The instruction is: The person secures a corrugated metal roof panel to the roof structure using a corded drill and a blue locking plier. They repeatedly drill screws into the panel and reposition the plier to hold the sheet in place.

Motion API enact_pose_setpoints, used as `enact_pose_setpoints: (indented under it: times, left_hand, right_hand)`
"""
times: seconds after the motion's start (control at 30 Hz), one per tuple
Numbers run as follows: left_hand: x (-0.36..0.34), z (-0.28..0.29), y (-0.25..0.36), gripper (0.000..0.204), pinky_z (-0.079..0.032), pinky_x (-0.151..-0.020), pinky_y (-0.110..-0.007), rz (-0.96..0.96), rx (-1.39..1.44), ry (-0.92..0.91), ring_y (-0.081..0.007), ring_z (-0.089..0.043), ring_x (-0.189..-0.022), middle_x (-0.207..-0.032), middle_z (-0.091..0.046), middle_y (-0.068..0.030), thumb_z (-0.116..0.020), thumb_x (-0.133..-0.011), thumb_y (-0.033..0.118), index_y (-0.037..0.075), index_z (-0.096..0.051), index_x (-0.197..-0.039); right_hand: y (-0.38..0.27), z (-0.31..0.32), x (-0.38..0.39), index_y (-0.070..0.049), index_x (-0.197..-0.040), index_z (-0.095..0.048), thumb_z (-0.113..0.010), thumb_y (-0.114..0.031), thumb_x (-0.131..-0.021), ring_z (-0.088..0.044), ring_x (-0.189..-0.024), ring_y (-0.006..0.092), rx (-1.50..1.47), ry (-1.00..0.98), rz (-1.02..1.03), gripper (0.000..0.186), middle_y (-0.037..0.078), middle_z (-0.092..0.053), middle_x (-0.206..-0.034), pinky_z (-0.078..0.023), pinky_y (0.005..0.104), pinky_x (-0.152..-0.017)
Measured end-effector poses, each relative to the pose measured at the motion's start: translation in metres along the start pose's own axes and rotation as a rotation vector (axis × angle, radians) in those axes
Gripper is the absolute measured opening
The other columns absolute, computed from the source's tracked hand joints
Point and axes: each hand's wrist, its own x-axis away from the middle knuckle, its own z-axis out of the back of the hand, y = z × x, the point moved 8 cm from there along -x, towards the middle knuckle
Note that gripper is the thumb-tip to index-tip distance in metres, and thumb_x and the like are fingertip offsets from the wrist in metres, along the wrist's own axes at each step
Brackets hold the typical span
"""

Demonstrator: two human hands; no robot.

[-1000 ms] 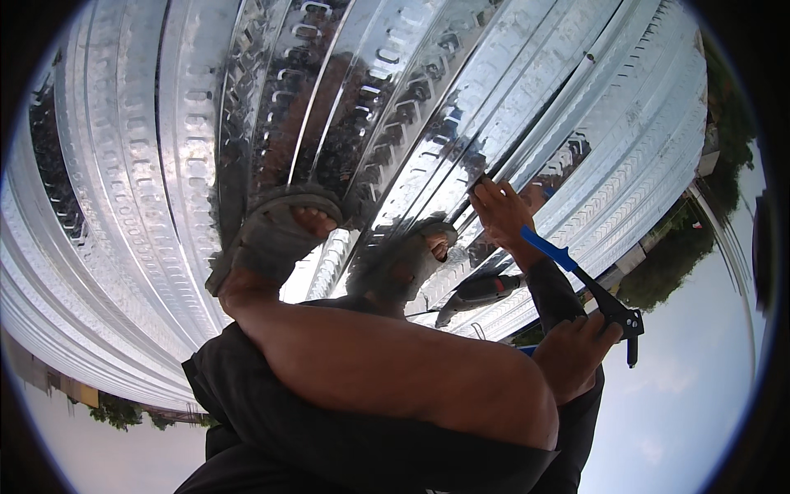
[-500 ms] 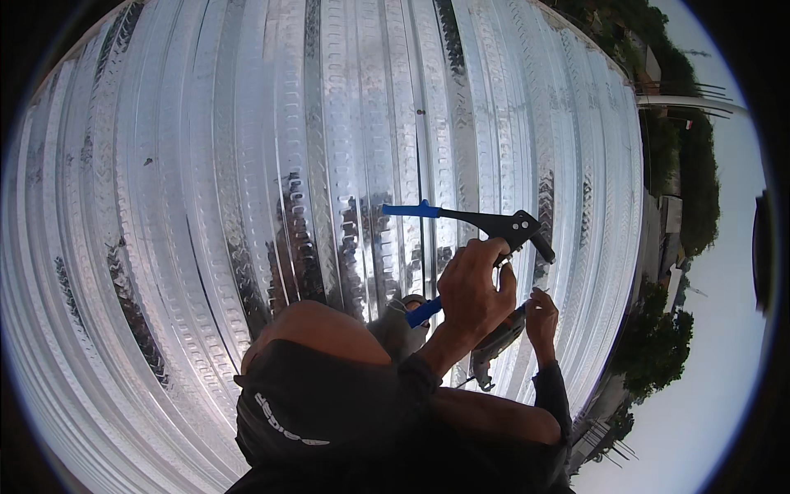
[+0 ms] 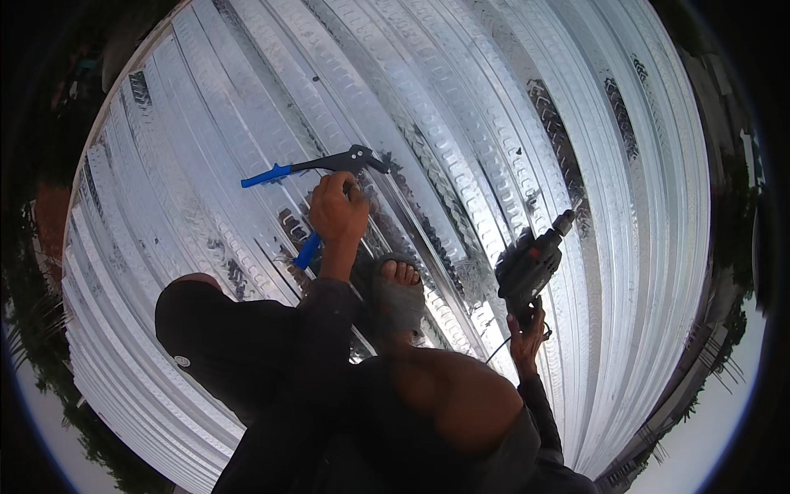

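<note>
Clasped round a blue-handled black hand riveter [image 3: 329,162], the head view's left hand [image 3: 338,212] is over silver ribbed metal sheets [image 3: 461,49]. The right hand [image 3: 527,336] clasps a dark power drill [image 3: 529,267]; both tools are taken up, neither apparently working yet.

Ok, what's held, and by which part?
Left grip: hand riveter, by the lower handle, near its head. Right grip: drill, at the end away from the chuck.

The left hand [image 3: 338,216] hides part of the riveter [image 3: 331,161]; the cord [image 3: 498,349] disappears behind a knee [image 3: 477,399]; the top edge crops the sheeting [image 3: 461,49].
</note>
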Motion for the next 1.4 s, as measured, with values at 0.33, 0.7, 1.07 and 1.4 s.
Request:
enact_pose_setpoints:
  times: [0.33,0.7,1.07,1.4]
  left_hand:
    - [-0.048,-0.002,-0.027,0.015,-0.053,-0.079,-0.047,0.075,-0.207,0.119,-0.0321,-0.068,-0.096,-0.100,-0.071,-0.0042,-0.075,-0.082,0.011,0.015,-0.071,-0.096]
    - [-0.065,0.000,-0.049,0.019,-0.054,-0.083,-0.048,0.267,-0.156,0.098,-0.0331,-0.069,-0.099,-0.107,-0.069,-0.0087,-0.073,-0.084,0.019,0.014,-0.072,-0.102]
    - [-0.029,-0.023,0.035,0.031,-0.039,-0.102,-0.054,-0.091,-0.037,0.156,-0.0356,-0.050,-0.125,-0.129,-0.053,-0.0141,-0.072,-0.083,0.008,0.011,-0.065,-0.113]
    - [0.053,-0.099,0.122,0.015,-0.051,-0.087,-0.045,-0.271,0.542,-0.415,-0.0318,-0.064,-0.097,-0.102,-0.068,-0.0119,-0.071,-0.084,0.007,0.005,-0.069,-0.099]
  right_hand:
    - [0.013,-0.014,-0.003,0.003,-0.151,-0.036,-0.069,0.003,-0.074,-0.061,-0.103,0.0429,0.140,0.083,0.143,0.084,0.026,-0.059,-0.116,-0.051,0.0503,-0.086]
    - [0.002,-0.018,-0.013,0.007,-0.145,-0.037,-0.067,0.002,-0.076,-0.060,-0.104,0.0463,0.157,-0.006,0.058,0.075,0.028,-0.057,-0.115,-0.049,0.0530,-0.087]
    - [-0.001,-0.039,-0.016,0.004,-0.146,-0.039,-0.066,0.003,-0.070,-0.060,-0.105,0.0456,0.296,0.205,0.014,0.080,0.027,-0.060,-0.114,-0.047,0.0533,-0.090]
    - [0.008,-0.023,-0.015,0.006,-0.147,-0.039,-0.066,0.001,-0.078,-0.062,-0.096,0.0388,0.428,0.276,0.017,0.075,0.021,-0.061,-0.106,-0.047,0.0482,-0.079]
